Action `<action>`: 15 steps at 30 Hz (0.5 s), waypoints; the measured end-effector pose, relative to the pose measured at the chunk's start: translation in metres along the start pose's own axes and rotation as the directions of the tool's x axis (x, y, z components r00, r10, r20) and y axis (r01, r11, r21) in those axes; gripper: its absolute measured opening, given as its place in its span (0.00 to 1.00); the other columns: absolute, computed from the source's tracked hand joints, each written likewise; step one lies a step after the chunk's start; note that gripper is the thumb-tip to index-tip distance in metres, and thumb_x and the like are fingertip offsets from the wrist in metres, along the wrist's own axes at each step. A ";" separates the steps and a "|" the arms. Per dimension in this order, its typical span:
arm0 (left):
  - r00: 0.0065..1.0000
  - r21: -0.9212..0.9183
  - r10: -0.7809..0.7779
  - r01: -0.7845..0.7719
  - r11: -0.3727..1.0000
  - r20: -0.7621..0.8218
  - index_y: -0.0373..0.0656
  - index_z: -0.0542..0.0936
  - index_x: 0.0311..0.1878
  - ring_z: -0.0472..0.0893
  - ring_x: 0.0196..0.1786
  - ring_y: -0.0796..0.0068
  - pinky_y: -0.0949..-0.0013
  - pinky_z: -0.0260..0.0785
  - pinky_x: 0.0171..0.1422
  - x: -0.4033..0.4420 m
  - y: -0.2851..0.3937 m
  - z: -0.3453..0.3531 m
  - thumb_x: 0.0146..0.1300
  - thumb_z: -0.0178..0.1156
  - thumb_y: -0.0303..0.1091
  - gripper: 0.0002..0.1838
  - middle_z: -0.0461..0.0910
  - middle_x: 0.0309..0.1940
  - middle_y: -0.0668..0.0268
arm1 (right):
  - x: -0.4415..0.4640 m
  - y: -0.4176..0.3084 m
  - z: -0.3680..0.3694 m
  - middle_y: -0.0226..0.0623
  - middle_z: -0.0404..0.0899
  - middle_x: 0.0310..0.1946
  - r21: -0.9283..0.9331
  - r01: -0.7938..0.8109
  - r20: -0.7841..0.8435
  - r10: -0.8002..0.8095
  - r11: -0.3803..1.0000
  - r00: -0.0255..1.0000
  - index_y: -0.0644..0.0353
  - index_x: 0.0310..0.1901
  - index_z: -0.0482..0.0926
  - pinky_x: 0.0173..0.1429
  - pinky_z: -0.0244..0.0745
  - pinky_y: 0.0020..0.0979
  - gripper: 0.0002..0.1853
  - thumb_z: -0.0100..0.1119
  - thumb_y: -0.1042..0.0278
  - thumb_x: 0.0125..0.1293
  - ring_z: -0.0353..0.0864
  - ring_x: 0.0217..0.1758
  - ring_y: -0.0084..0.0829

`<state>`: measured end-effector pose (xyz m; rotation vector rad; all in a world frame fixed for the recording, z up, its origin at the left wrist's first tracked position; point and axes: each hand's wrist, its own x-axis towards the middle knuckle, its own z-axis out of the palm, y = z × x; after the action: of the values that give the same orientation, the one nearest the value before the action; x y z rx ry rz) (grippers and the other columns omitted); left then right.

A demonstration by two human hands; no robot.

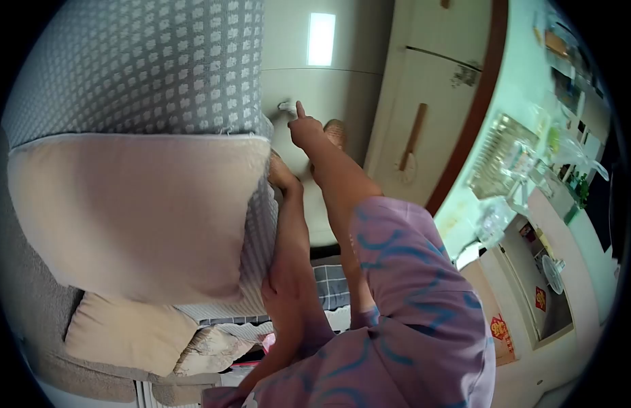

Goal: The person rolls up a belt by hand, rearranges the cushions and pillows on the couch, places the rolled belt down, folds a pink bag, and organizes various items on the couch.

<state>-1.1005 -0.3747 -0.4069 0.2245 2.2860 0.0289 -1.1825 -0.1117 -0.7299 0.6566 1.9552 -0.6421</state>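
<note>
My right hand (pixel 305 130) reaches out over the floor, its index finger stretched out and the other fingers partly curled. Just beside the fingertip shows a small white item (pixel 287 107), too small to make out; no contact with it can be confirmed. Lower down, my left hand (pixel 280 292) lies flat on my bare leg (pixel 294 238), fingers spread loosely, and I see nothing in it. Purple clothing (pixel 424 306) with blue marks covers my body and upper right arm.
On the left is a sofa with a grey patterned cover (pixel 173 68), a large beige cushion (pixel 132 211) and a smaller cushion (pixel 128 330). Pale cabinet doors (pixel 431 102) stand right of the tiled floor (pixel 315 85). A light green top (pixel 465 211) carries a rack (pixel 502 149) and plastic bags.
</note>
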 end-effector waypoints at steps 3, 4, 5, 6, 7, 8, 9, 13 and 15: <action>0.996 -0.035 -0.047 0.050 0.998 0.082 0.47 0.69 0.63 0.71 0.58 0.42 0.50 0.68 0.59 0.006 -0.005 -0.006 0.56 0.61 0.49 0.33 0.65 0.60 0.49 | 0.045 0.004 0.039 0.35 0.42 0.77 0.023 -0.075 -0.068 0.076 0.997 0.995 0.51 0.50 0.82 0.54 0.73 0.40 0.15 0.47 0.65 0.67 0.78 0.56 0.36; 0.997 -0.011 -0.003 0.003 1.000 0.071 0.47 0.67 0.65 0.70 0.59 0.43 0.50 0.67 0.60 0.006 -0.008 -0.006 0.55 0.62 0.49 0.34 0.65 0.60 0.49 | 0.046 0.003 0.045 0.40 0.48 0.74 0.051 -0.056 -0.083 0.060 0.997 0.995 0.52 0.55 0.76 0.53 0.75 0.42 0.17 0.48 0.66 0.66 0.80 0.52 0.41; 0.997 0.007 0.045 -0.045 0.999 0.063 0.48 0.66 0.66 0.69 0.60 0.43 0.50 0.67 0.60 0.003 -0.010 -0.008 0.54 0.62 0.49 0.36 0.65 0.60 0.50 | 0.042 0.002 0.046 0.45 0.53 0.72 0.075 -0.041 -0.101 0.048 0.996 0.994 0.54 0.60 0.71 0.51 0.77 0.43 0.20 0.48 0.67 0.65 0.82 0.49 0.45; 0.997 0.008 0.039 -0.040 0.999 0.073 0.48 0.66 0.66 0.69 0.60 0.43 0.50 0.67 0.60 -0.001 -0.012 -0.008 0.54 0.62 0.49 0.36 0.65 0.60 0.50 | 0.041 -0.001 0.059 0.47 0.53 0.71 0.183 -0.060 -0.085 0.077 0.981 0.993 0.56 0.61 0.69 0.52 0.77 0.45 0.21 0.48 0.67 0.65 0.81 0.49 0.47; 0.998 -0.003 0.028 -0.028 1.000 0.058 0.48 0.66 0.65 0.69 0.60 0.43 0.50 0.67 0.60 -0.002 -0.015 -0.004 0.54 0.62 0.49 0.36 0.65 0.60 0.49 | 0.038 0.002 0.064 0.50 0.53 0.70 0.224 -0.033 -0.053 0.046 0.974 0.998 0.57 0.63 0.66 0.54 0.75 0.45 0.23 0.48 0.65 0.66 0.79 0.51 0.49; 0.998 -0.032 0.047 -0.046 0.998 0.046 0.48 0.67 0.65 0.69 0.59 0.43 0.49 0.67 0.60 -0.002 -0.013 -0.003 0.54 0.62 0.49 0.36 0.65 0.60 0.49 | 0.020 -0.005 0.052 0.53 0.52 0.70 0.265 0.001 -0.009 0.001 0.964 1.000 0.58 0.64 0.63 0.57 0.73 0.46 0.25 0.49 0.63 0.67 0.77 0.53 0.51; 0.997 -0.060 0.066 -0.064 0.996 0.034 0.48 0.67 0.65 0.70 0.59 0.43 0.49 0.67 0.60 0.000 -0.009 -0.002 0.54 0.62 0.50 0.36 0.66 0.60 0.49 | 0.000 -0.010 0.037 0.56 0.52 0.69 0.316 0.018 0.012 -0.023 0.948 1.000 0.60 0.66 0.60 0.59 0.71 0.46 0.27 0.49 0.61 0.68 0.75 0.56 0.53; 0.993 0.105 0.095 -0.103 0.989 0.074 0.44 0.68 0.62 0.72 0.54 0.42 0.51 0.69 0.57 -0.002 -0.007 -0.007 0.58 0.61 0.51 0.33 0.67 0.57 0.46 | -0.132 -0.009 -0.046 0.54 0.65 0.61 0.560 0.239 -0.434 0.035 0.793 0.900 0.61 0.59 0.72 0.61 0.71 0.41 0.21 0.50 0.59 0.69 0.76 0.54 0.52; 0.988 -0.036 0.105 -0.101 0.994 0.116 0.47 0.67 0.64 0.72 0.55 0.44 0.52 0.68 0.58 -0.004 -0.013 -0.010 0.59 0.59 0.50 0.32 0.67 0.58 0.49 | -0.216 0.008 -0.109 0.52 0.69 0.58 0.562 0.273 -0.574 0.131 0.780 0.808 0.60 0.56 0.75 0.59 0.72 0.41 0.17 0.50 0.62 0.70 0.78 0.51 0.51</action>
<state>-1.1071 -0.3873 -0.3990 0.3206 2.1532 0.1009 -1.1551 -0.0720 -0.4922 1.3271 2.3417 -1.2977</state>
